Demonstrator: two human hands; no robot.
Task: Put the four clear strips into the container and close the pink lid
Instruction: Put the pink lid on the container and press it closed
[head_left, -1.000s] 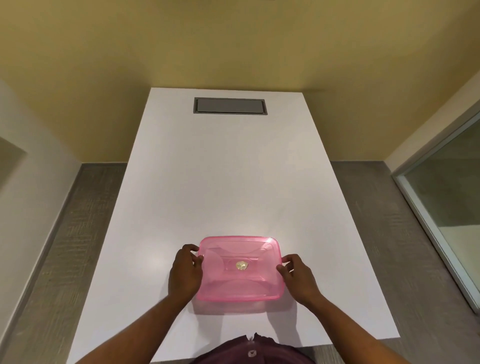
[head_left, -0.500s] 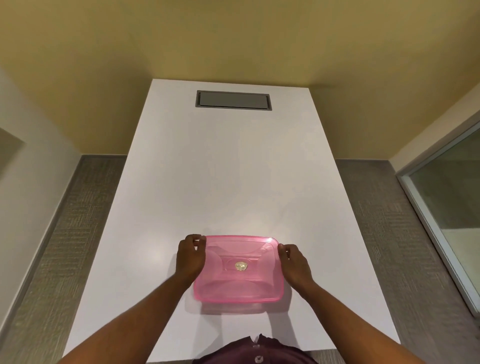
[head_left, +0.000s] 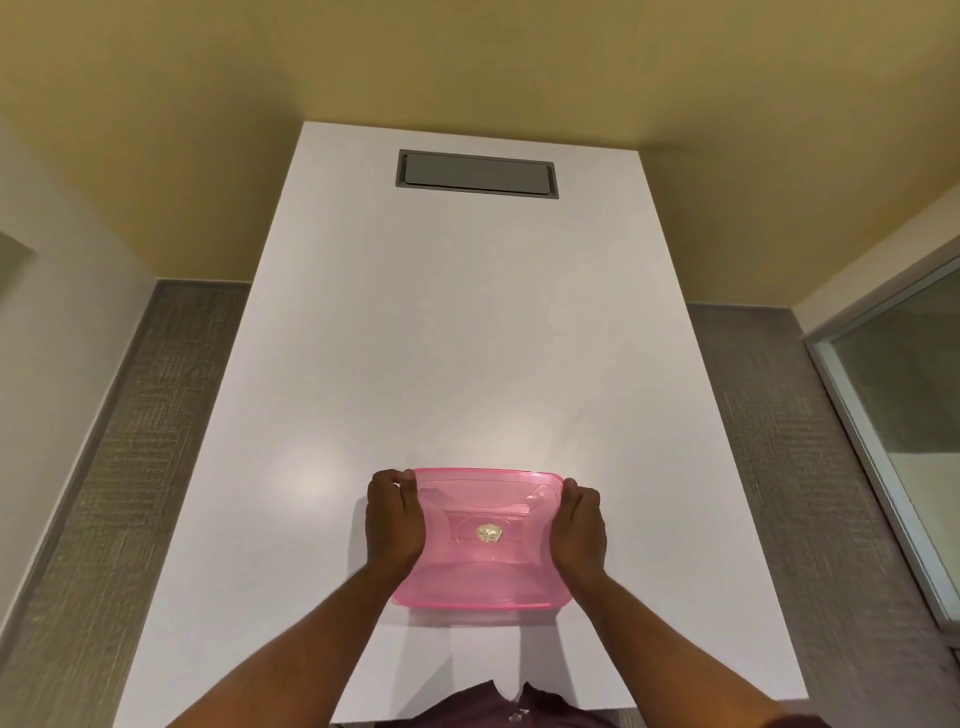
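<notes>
Fingers (head_left: 402, 475) of the left hand (head_left: 393, 519) curl over the far left corner of the pink lid (head_left: 483, 499), and those of the right hand (head_left: 581, 525) wrap the far right corner the same way, so both hands are clenched on the lid's short edges with the palms lying along its sides. The lid sits on the container (head_left: 480, 592), whose pink translucent wall shows below it at the near side. A small pale round mark (head_left: 489, 533) lies at the middle of the lid; what it is cannot be told. The four clear strips cannot be made out through the tinted plastic, and none lies on the tabletop (head_left: 467, 338) around the box, so they are most likely already inside.

By that reading the loading is done and the task is at its last step: pressing the lid home. Whether the rim has seated all round cannot be seen; the far edge looks level with the box, while the near edge is partly hidden by the wrists. What probably remains is a firm press at the corners and letting go.

The container stands near the tabletop's near edge, roughly midway between its left and right edges. A grey recessed panel (head_left: 477, 174) is set close to the far edge, well apart from the box.
</notes>
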